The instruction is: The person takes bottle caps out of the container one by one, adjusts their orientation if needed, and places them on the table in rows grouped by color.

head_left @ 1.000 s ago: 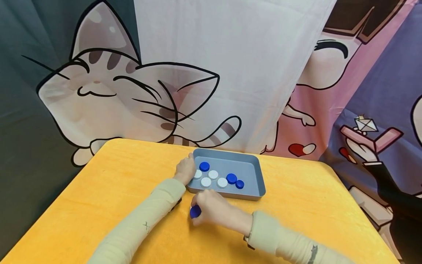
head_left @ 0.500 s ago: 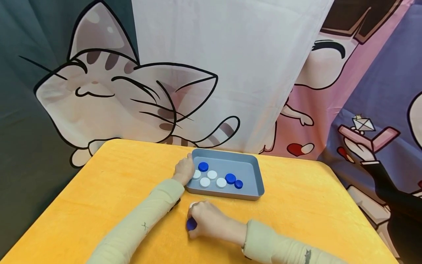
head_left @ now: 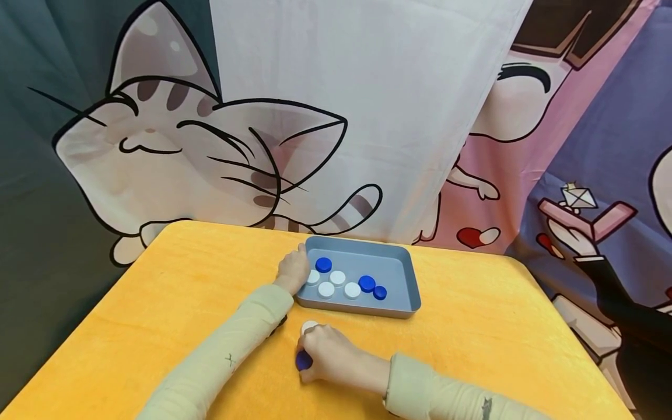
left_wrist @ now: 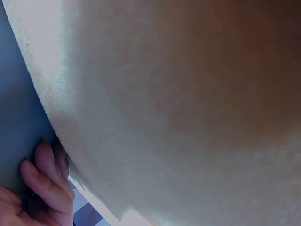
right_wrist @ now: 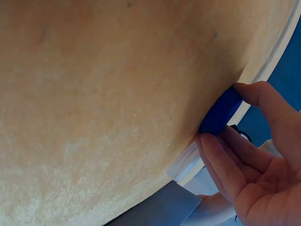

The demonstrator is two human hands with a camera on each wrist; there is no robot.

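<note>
A grey-blue tray [head_left: 391, 265] lies at the table's far middle, with several white caps [head_left: 338, 278] and three blue caps [head_left: 324, 265] inside. My left hand [head_left: 293, 270] grips the tray's left side; the left wrist view shows its fingers [left_wrist: 49, 181] curled against the tray wall. In front of the tray, my right hand [head_left: 336, 356] pinches a blue cap [right_wrist: 221, 110] between thumb and fingers, its edge down at the tabletop. Just beyond those fingers a white cap [head_left: 308, 325] sits on the table, partly hidden by the hand.
The table [head_left: 210, 256] has a yellow cover. Behind it hangs a printed curtain [head_left: 367, 116] with a cartoon cat, close to the table's far edge. Both forearms reach in from the near side.
My right hand has moved nearer to me and slightly left with the blue cap, down onto the table. The white cap beyond it has come into view. The left hand keeps its place.
</note>
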